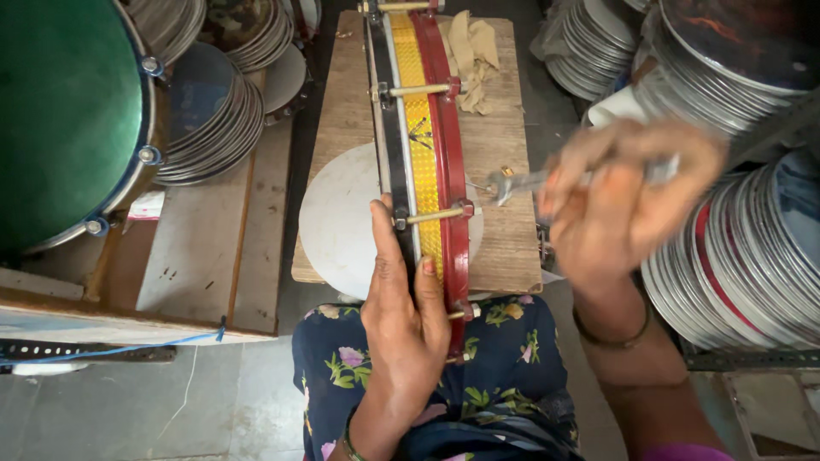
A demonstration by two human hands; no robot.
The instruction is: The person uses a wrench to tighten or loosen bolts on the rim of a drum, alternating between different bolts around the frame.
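A drum stands on its edge on a wooden board, with a yellow patterned shell, a red hoop, a black hoop and brass tension rods. My left hand grips its near rim, thumb on the yellow band. My right hand, blurred, holds a metal spanner whose jaw points at the tension rod beside the red hoop, a little apart from it.
A round white disc lies on the board under the drum. Crumpled tan cloth sits at the board's far end. A large green drum is at left. Stacks of metal-rimmed drum heads fill both sides.
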